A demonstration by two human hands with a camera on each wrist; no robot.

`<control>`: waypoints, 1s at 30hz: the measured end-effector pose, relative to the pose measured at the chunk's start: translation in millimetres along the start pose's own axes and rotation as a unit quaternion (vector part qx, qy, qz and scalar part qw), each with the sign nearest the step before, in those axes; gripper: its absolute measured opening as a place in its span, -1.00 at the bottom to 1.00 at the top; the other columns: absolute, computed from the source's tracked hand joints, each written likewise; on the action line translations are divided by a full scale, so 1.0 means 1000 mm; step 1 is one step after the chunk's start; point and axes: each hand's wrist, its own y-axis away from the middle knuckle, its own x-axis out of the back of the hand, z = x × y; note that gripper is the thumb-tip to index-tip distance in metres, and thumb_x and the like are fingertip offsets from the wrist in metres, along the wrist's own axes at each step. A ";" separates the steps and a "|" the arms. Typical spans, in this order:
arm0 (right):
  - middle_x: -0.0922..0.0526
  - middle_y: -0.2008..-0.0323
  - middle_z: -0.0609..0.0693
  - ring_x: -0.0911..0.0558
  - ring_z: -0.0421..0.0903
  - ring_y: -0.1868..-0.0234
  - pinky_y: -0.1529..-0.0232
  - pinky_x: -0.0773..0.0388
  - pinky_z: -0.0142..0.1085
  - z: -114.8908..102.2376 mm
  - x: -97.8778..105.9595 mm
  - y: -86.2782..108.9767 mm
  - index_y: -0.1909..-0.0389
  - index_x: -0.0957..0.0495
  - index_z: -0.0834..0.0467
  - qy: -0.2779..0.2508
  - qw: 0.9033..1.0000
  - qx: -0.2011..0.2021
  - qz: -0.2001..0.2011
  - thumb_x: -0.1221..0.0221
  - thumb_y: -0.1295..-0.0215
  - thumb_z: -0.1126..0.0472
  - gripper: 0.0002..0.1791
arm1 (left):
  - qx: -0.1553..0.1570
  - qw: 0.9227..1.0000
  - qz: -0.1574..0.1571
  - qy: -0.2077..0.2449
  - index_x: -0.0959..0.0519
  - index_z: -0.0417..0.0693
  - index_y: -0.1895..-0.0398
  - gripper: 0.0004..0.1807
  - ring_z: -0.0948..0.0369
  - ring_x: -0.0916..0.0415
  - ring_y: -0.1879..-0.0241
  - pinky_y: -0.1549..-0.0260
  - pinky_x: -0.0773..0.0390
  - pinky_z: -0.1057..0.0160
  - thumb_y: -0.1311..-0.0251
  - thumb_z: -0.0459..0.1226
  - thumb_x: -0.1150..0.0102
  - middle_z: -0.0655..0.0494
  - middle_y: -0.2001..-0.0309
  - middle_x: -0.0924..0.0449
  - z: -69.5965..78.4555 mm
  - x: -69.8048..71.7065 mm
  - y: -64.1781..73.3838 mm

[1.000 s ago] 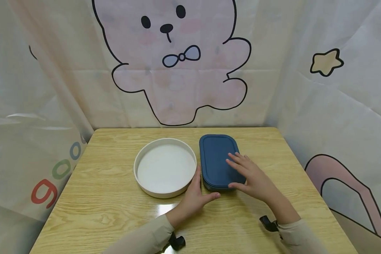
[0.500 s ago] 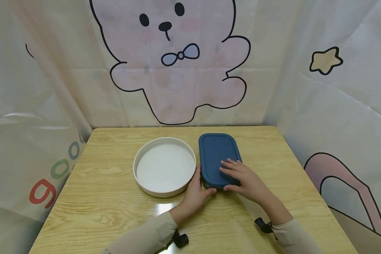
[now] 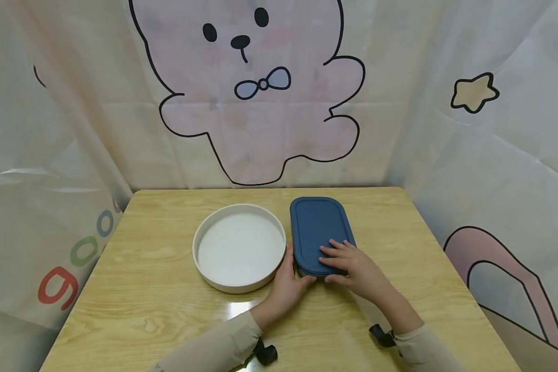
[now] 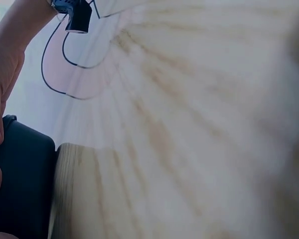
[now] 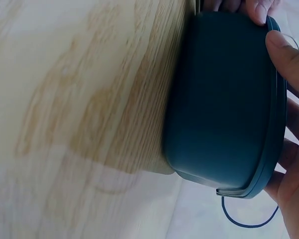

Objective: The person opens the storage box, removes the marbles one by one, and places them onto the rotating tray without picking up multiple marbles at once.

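Note:
A rectangular food container with a dark blue lid (image 3: 318,225) stands on the table, lid on. My left hand (image 3: 284,289) holds its near left corner, fingers along the left side and thumb at the front. Over the near right part of the lid lies my right hand (image 3: 359,271), fingers spread on top and thumb at the front edge. The right wrist view shows the container's dark side (image 5: 219,99) with the right thumb (image 5: 284,47) against the lid's rim. In the left wrist view, the container (image 4: 22,174) is partly cut off at the left.
A round white tray (image 3: 238,288) with a raised rim sits just left of the container and left hand. The wooden table (image 3: 135,268) has curtains printed with cartoon figures behind it and at both sides. Black wrist cameras (image 3: 266,354) hang near both sleeves.
My right hand has moved left and toward me, settling over the lid's near part. The left thumb has drawn in toward the container. Tray and container stay in place.

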 end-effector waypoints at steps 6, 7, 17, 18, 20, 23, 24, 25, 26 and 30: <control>-0.59 -0.32 0.06 -0.44 0.23 -0.43 -0.38 -0.33 0.26 0.001 -0.004 -0.001 -0.17 -0.71 0.04 0.017 0.999 0.015 0.025 -0.49 -0.12 0.08 -0.46 | -0.006 1.000 0.004 0.006 0.06 -0.06 -0.66 0.09 0.14 0.00 -0.59 -0.52 -0.16 0.01 -0.20 -0.36 -0.44 0.04 -0.62 -0.06 0.000 -0.001 -0.004; -0.59 -0.31 0.08 -0.45 0.24 -0.41 -0.36 -0.34 0.27 0.001 -0.005 -0.002 -0.16 -0.72 0.04 0.020 0.999 0.017 0.030 -0.50 -0.11 0.09 -0.47 | 0.000 1.000 0.006 0.001 0.08 -0.07 -0.67 0.09 0.14 0.01 -0.60 -0.52 -0.16 0.02 -0.21 -0.35 -0.44 0.04 -0.62 -0.04 0.000 -0.002 -0.004; -0.66 -0.22 0.13 -0.54 0.27 -0.33 -0.29 -0.44 0.27 0.000 -0.011 -0.002 -0.05 -0.77 0.07 0.046 0.996 0.040 0.066 -0.54 -0.02 0.16 -0.51 | 0.006 1.000 0.012 0.011 0.12 -0.11 -0.67 0.11 0.09 0.02 -0.60 -0.52 -0.17 -0.01 -0.20 -0.37 -0.43 -0.04 -0.64 0.02 -0.004 -0.004 -0.007; -0.67 -0.21 0.13 -0.54 0.26 -0.32 -0.29 -0.44 0.26 0.000 -0.011 -0.002 -0.04 -0.77 0.07 0.047 0.996 0.041 0.069 -0.54 -0.02 0.16 -0.52 | 0.006 1.000 0.011 0.012 0.12 -0.11 -0.67 0.12 0.09 0.02 -0.60 -0.52 -0.17 0.00 -0.20 -0.37 -0.43 -0.03 -0.64 0.03 -0.004 -0.004 -0.007; -0.67 -0.20 0.13 -0.56 0.26 -0.31 -0.28 -0.46 0.26 -0.001 -0.012 -0.002 -0.03 -0.78 0.07 0.048 0.995 0.043 0.073 -0.54 -0.03 0.17 -0.54 | 0.005 1.000 0.011 0.013 0.12 -0.10 -0.67 0.11 0.10 0.01 -0.60 -0.51 -0.18 0.01 -0.20 -0.38 -0.43 -0.03 -0.64 0.01 -0.004 -0.003 -0.007; -0.69 -0.17 0.13 -0.58 0.26 -0.27 -0.24 -0.48 0.26 -0.002 -0.014 -0.002 0.00 -0.79 0.07 0.050 0.995 0.046 0.078 -0.54 -0.03 0.17 -0.56 | 0.007 1.000 0.011 0.008 0.11 -0.11 -0.67 0.11 0.10 0.00 -0.60 -0.51 -0.19 0.01 -0.20 -0.37 -0.44 -0.02 -0.63 0.01 -0.003 -0.003 -0.005; -0.70 -0.16 0.12 -0.59 0.26 -0.26 -0.23 -0.49 0.27 -0.002 -0.014 -0.002 0.00 -0.79 0.08 0.050 0.995 0.046 0.079 -0.54 -0.03 0.17 -0.57 | 0.008 1.000 0.011 0.005 0.11 -0.12 -0.67 0.11 0.10 0.01 -0.60 -0.51 -0.19 0.01 -0.20 -0.37 -0.44 -0.03 -0.63 0.01 -0.003 -0.003 -0.005; -0.70 -0.16 0.12 -0.60 0.26 -0.26 -0.22 -0.50 0.27 -0.002 -0.014 -0.001 0.01 -0.79 0.08 0.051 0.994 0.047 0.080 -0.54 -0.03 0.17 -0.57 | 0.010 1.000 0.010 0.002 0.11 -0.13 -0.67 0.11 0.10 0.01 -0.60 -0.51 -0.19 0.01 -0.20 -0.37 -0.44 -0.03 -0.63 0.01 -0.003 -0.002 -0.005; -0.70 -0.15 0.12 -0.60 0.26 -0.25 -0.21 -0.50 0.27 -0.003 -0.015 -0.001 0.01 -0.79 0.07 0.052 0.994 0.047 0.081 -0.54 -0.03 0.17 -0.57 | 0.013 1.000 0.011 -0.003 0.11 -0.13 -0.67 0.11 0.10 0.02 -0.60 -0.51 -0.18 0.01 -0.20 -0.36 -0.44 -0.04 -0.64 0.02 -0.003 -0.002 -0.004; -0.71 -0.14 0.11 -0.61 0.25 -0.24 -0.21 -0.51 0.26 -0.004 -0.015 -0.001 0.03 -0.80 0.07 0.055 0.994 0.043 0.086 -0.54 -0.02 0.17 -0.58 | 0.015 1.000 0.011 -0.013 0.13 -0.20 -0.66 0.12 0.06 0.04 -0.60 -0.52 -0.16 -0.01 -0.20 -0.35 -0.44 -0.10 -0.64 0.04 -0.002 -0.002 -0.005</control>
